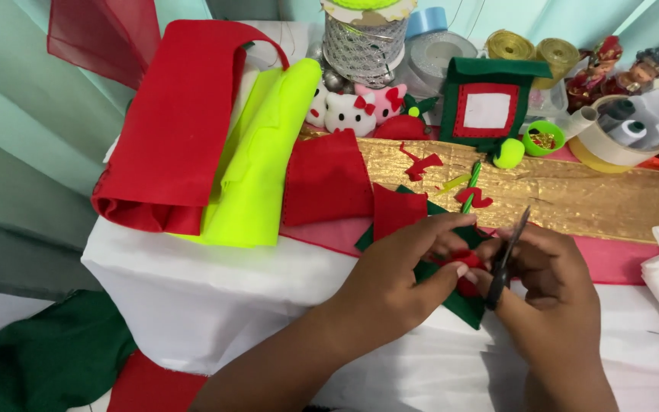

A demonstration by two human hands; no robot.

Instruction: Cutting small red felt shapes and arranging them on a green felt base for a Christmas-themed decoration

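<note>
1. Your left hand (398, 271) pinches a small scrap of red felt (468, 263) between thumb and fingertips, fingers closed on it, near the front edge of the table (215, 305).
2. Your right hand (547, 278) is clamped on a pair of black scissors (506, 255), the blades pointing up and away from you, their inner edge touching the red scrap.
3. The step in hand looks like trimming the red piece to shape; the cut appears part done, since the scrap sits right at the blades.
4. The next move likely calls for turning the scrap slowly with your left fingers while the blades close, keeping your thumb clear of the edge.
5. Under both hands lies a piece of green felt (459, 305), resting on the white cloth at the table's front.
6. Beyond your hands a gold strip (573, 194) runs toward the right edge, with red offcuts (421, 164) scattered on it.
7. At the left edge, folded red fabric (169, 122) and neon yellow fabric (257, 168) are stacked side by side, touching.
8. Along the back edge stand ribbon spools (532, 49), a green and red felt frame (488, 107) and small white toy cats (348, 111).
</note>
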